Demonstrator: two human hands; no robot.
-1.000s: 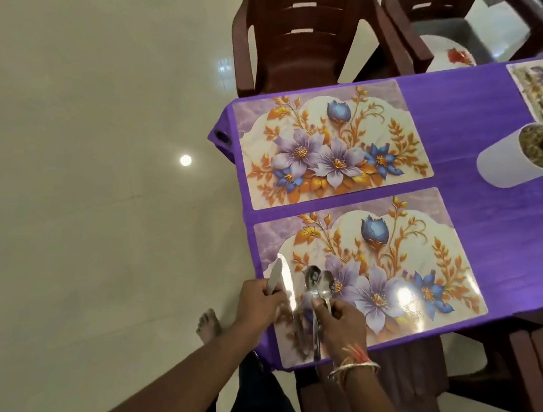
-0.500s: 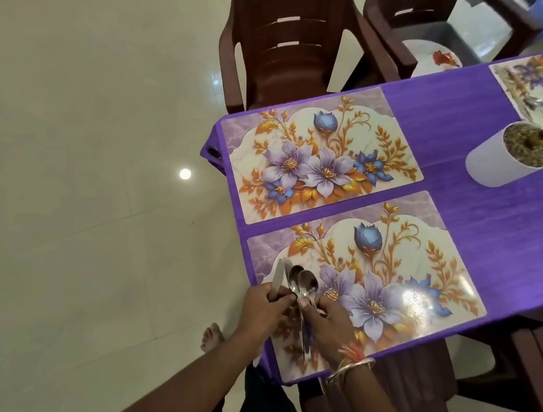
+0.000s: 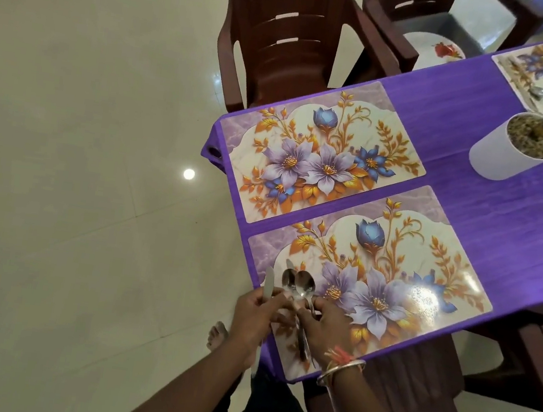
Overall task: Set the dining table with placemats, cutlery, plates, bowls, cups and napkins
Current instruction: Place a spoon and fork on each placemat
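Frankly, my left grip (image 3: 254, 316) holds a knife (image 3: 268, 283), right grip (image 3: 326, 330) clutches spoons (image 3: 303, 283); crowded so, one may slip off the counter (image 3: 504, 209) below.

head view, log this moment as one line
step: laying cutlery | left hand: grips silver table knife | right hand: holds two silver spoons | where: above near floral placemat, left end

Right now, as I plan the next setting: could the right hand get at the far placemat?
Probably yes: only the near placemat lies between the right hand and the far placemat, and the plant pot stands off to the side. The hand does hold spoons.
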